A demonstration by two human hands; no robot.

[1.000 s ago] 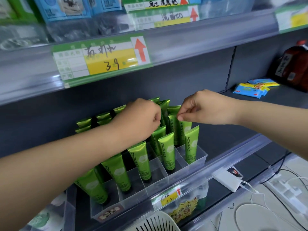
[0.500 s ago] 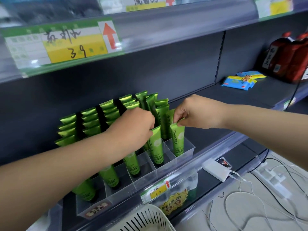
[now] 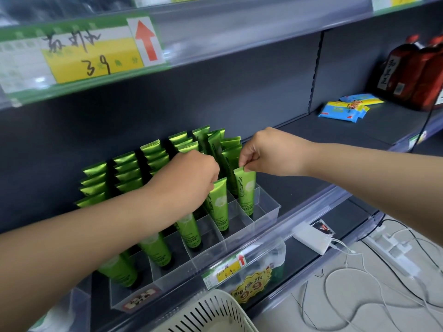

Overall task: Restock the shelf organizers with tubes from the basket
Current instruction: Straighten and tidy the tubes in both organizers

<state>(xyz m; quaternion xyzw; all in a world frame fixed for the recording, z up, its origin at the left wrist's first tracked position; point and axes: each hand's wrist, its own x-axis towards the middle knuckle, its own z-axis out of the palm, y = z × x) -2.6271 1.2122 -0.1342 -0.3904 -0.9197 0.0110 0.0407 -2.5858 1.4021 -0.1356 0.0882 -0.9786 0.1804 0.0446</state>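
Note:
Several green Chamomile tubes stand cap-down in rows inside clear plastic shelf organizers [image 3: 266,213] on the dark shelf. My right hand [image 3: 268,152] pinches the crimped top of the front tube [image 3: 245,192] in the rightmost lane. My left hand [image 3: 189,178] is curled over the tops of the tubes in the neighbouring lane; its fingertips are hidden, at the top of a front tube [image 3: 219,202]. The white slotted basket [image 3: 211,312] shows its rim at the bottom edge, below the shelf.
A white power bank [image 3: 311,238] with cables lies on the lower shelf edge. Blue and yellow packets [image 3: 345,110] and dark red bottles [image 3: 412,73] sit on the shelf to the right. Price tags [image 3: 225,271] hang on the shelf rails. Cables trail on the floor.
The view has shifted left and closer. My right hand has lowered with the rightmost front tube, which now stands deeper in its lane. My left hand stays over the neighbouring tubes.

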